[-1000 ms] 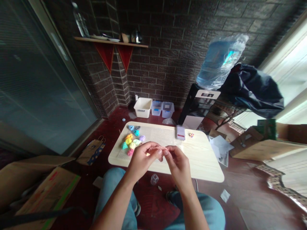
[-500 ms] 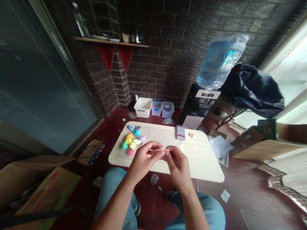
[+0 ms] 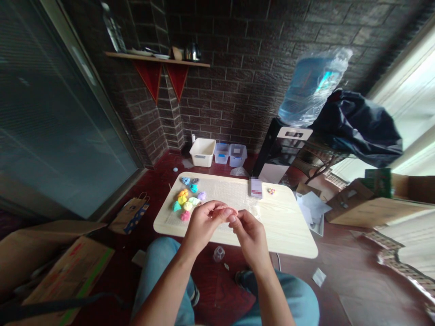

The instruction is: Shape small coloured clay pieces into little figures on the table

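Above the near edge of a small pale table (image 3: 292, 226), both hands meet fingertip to fingertip. My left hand (image 3: 206, 225) is closed in a pinch on a small pale-pink piece of modelling clay (image 3: 233, 210), mostly covered by the fingers. My right hand (image 3: 252, 234) pinches the same piece from the other side, thumb and forefinger together. Left of the hands, several soft clay lumps lie on a clear textured mat (image 3: 224, 189). Among them are a pink lump (image 3: 185, 215), a green lump (image 3: 176, 206), an orange lump (image 3: 183, 193) and a lilac lump (image 3: 201, 195).
A phone-like flat object (image 3: 256, 188) lies at the table's far side, with a cluster of small coloured beads (image 3: 271, 191) beside it. Behind stand a white bin (image 3: 203, 153), clear boxes and a water dispenser (image 3: 283, 149). A clear cup (image 3: 219, 254) is on the floor.
The pink strip stretched between my fingertips has become more folded and hidden. My left thumb has shifted forward over it; the hands stay almost in place.
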`<state>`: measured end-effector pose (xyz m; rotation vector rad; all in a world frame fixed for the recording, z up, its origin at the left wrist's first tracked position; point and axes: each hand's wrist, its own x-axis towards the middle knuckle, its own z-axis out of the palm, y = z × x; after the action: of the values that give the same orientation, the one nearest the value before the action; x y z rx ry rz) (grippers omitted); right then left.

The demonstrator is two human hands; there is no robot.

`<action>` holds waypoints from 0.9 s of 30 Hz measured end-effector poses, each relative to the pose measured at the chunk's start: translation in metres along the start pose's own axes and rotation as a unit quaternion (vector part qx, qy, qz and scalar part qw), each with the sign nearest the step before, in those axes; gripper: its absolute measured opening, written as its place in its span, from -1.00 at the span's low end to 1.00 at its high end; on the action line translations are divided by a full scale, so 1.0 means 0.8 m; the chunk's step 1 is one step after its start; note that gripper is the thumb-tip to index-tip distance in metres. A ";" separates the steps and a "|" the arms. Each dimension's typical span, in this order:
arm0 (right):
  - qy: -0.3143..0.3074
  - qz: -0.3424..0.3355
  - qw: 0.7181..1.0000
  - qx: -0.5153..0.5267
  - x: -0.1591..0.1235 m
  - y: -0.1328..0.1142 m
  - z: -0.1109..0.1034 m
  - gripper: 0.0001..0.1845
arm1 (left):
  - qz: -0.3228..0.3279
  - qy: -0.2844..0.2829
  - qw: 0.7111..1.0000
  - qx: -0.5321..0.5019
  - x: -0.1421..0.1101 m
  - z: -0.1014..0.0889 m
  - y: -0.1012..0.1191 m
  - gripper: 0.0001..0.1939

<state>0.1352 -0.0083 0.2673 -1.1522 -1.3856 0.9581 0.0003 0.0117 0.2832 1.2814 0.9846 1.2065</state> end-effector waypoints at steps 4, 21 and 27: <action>0.000 -0.005 1.000 0.008 0.001 0.001 -0.004 -0.70 | -0.002 -0.014 1.000 -0.010 0.001 -0.002 0.001 -0.74; 0.015 -0.020 0.997 0.072 0.003 -0.004 0.008 -0.73 | 0.021 0.042 0.998 0.040 -0.002 -0.001 -0.006 -0.70; 0.015 -0.025 0.997 0.077 0.001 -0.007 0.004 -0.76 | 0.019 0.040 0.999 0.022 -0.003 0.001 -0.006 -0.72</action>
<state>0.1309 -0.0089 0.2727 -1.0080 -1.2878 0.9899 0.0011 0.0094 0.2781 1.2986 1.0546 1.2798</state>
